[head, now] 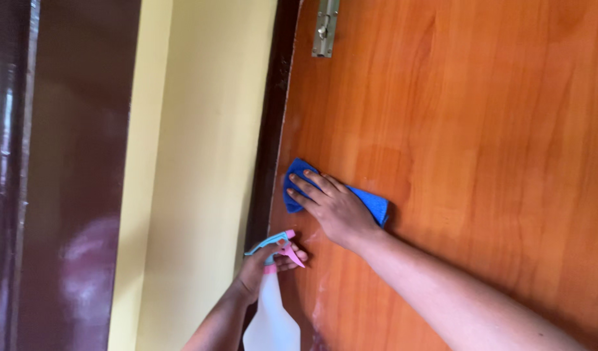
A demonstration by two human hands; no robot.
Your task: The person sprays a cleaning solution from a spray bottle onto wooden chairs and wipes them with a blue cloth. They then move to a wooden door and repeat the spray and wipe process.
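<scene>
My right hand (334,208) lies flat on a folded blue cloth (377,203), pressing it against an orange-brown wooden door (481,130) near the door's left edge. My left hand (263,263) grips the neck of a white spray bottle (271,318) with a blue and pink trigger head (279,246), held low beside the door's edge, nozzle toward the door. Faint wet streaks show on the wood below the cloth.
A metal bolt latch (325,27) is fixed at the door's top left. A dark brown door frame (267,143) runs beside the door, then a pale yellow wall (201,162). A glossy dark brown panel (71,175) stands at the far left.
</scene>
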